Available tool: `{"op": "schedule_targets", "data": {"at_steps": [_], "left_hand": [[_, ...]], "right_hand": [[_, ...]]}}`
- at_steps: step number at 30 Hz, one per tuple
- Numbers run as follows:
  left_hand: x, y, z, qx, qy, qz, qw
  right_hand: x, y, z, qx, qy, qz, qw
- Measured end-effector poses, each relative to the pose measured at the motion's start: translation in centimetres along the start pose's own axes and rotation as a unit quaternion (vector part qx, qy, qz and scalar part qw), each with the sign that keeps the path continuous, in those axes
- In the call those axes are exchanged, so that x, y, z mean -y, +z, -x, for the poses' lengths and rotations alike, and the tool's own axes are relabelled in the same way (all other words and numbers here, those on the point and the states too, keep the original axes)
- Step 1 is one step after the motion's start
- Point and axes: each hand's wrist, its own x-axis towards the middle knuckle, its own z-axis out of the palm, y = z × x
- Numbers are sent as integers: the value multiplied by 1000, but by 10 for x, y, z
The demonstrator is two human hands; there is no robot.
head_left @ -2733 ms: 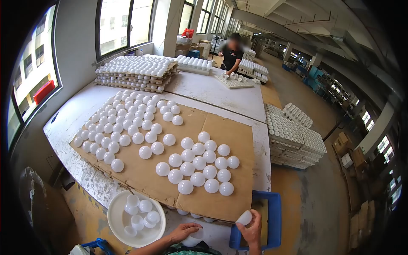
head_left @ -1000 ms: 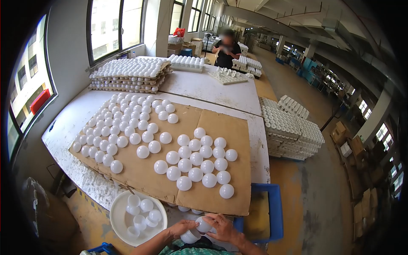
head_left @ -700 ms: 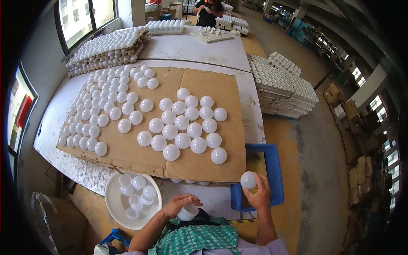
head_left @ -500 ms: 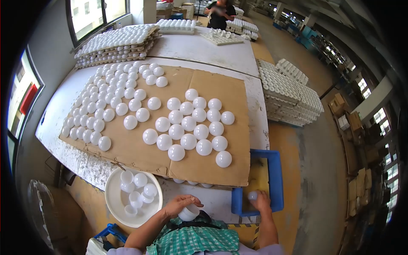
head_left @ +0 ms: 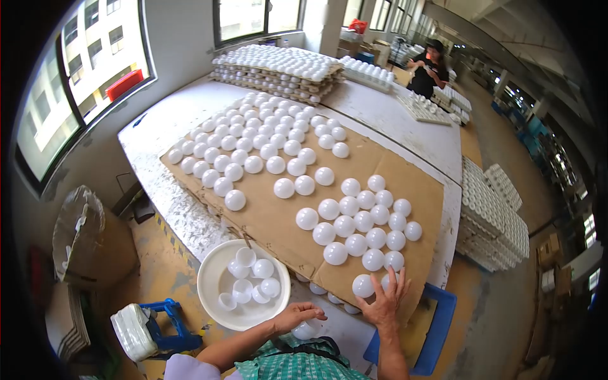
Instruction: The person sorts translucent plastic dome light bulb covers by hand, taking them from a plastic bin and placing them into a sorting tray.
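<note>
Our R hand (head_left: pixel 384 303) was over the near R corner of the cardboard sheet (head_left: pixel 272 215), fingers spread apart, w/ a glossy white globe (head_left: pixel 387 278) partly hidden behind them. Thumb sat right by the neighbouring globe (head_left: pixel 363 285); we couldn't tell if it touched. And our L hand (head_left: pixel 296 316), down by the green checked cloth (head_left: pixel 291 359), had its fingers curled together over a milky shell (head_left: pixel 306 329), approx. half of it covered, so the exact contact pts were hidden.

Smooth, round globes (head_left: pixel 344 226) filled the sheet in 2 main groups: a dense one far L, a looser one near R, by our R hand. Matte brown card, creased across, on a white tabletop (head_left: pixel 183 221) w/ a scuffed, flaky L edge. Just L of our L hand: a round white plastic tub (head_left: pixel 212 310) w/ thin, translucent, open-mouthed cups (head_left: pixel 242 291) lying at odd angles. Blue rectangular bin (head_left: pixel 443 329) sat by our R forearm, partly behind it.

Far side: stacked trays (head_left: pixel 272 69) of white bulbs, L of a person in black (head_left: pixel 430 73), both hands up at chest ht.
</note>
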Motion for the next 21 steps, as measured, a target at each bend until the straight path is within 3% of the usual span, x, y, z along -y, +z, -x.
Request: {"op": "schedule_targets", "data": {"at_steps": [2,3,5,6,8,9,11,17,21], "left_hand": [[-5,-7,-6,-23,63,-137,988],[-25,-2,-4,-36,74,-129,988],[-69,17,5,-75,184,-438,877],[-67,18,-5,-84,186,-431,879],[-68,13,-30,-149,275,-608,730],[-74,12,-33,-154,279,-607,728],[-86,8,-38,-164,207,-619,740],[-116,-29,-36,-228,123,-618,743],[-132,-64,-26,-286,123,-594,742]], "right_hand": [[4,4,-10,2,10,-22,1000],[3,6,-15,4,38,-37,999],[0,18,-23,33,39,-45,998],[3,21,-29,37,32,-43,998],[7,34,-41,51,8,-26,998],[15,37,-51,47,3,-25,999],[34,43,-68,88,10,-25,996],[72,73,-111,56,-33,-42,997],[84,84,-130,80,-67,-77,992]]}}
